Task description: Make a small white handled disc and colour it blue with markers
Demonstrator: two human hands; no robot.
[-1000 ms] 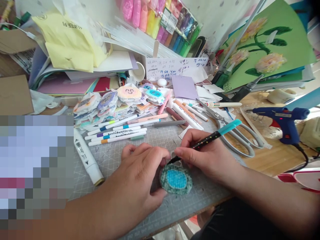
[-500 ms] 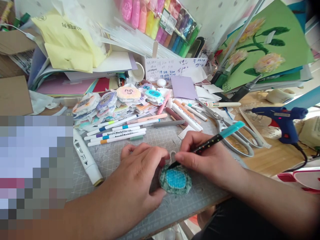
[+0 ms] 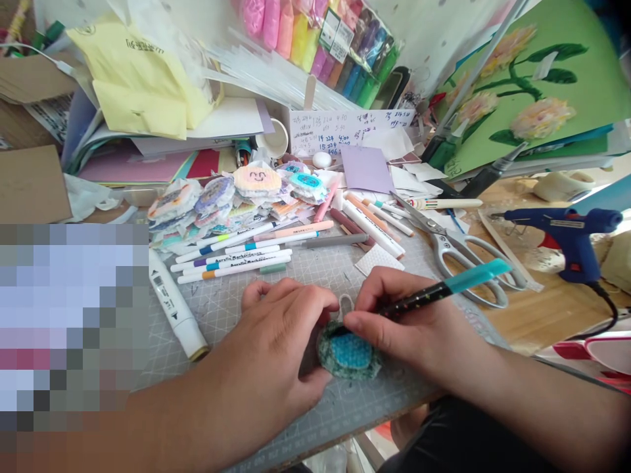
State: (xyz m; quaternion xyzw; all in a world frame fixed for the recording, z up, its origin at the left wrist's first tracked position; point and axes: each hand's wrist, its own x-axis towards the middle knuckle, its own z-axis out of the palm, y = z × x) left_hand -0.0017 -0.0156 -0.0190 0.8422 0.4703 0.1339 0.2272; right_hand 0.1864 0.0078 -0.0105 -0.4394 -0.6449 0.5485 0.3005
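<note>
A small oval padded piece (image 3: 351,353), blue in the middle with a dark green rim and a pale loop on top, lies on the grey cutting mat (image 3: 217,289). My left hand (image 3: 283,341) grips its left side between thumb and fingers. In my right hand (image 3: 414,322) is a black pen (image 3: 419,299) with gold specks and a turquoise end, slanting down to the left. Its tip is at the upper part of the green rim, partly hidden by my fingers.
Several white markers (image 3: 256,256) and a pile of padded pieces (image 3: 217,197) lie beyond my hands. A thick marker (image 3: 177,309) is at the left. Scissors (image 3: 458,253) and a blue glue gun (image 3: 566,230) are at the right.
The pen leans lower, its turquoise end further right, and my right fingers now cover more of the piece's top edge. The whole view has shifted slightly.
</note>
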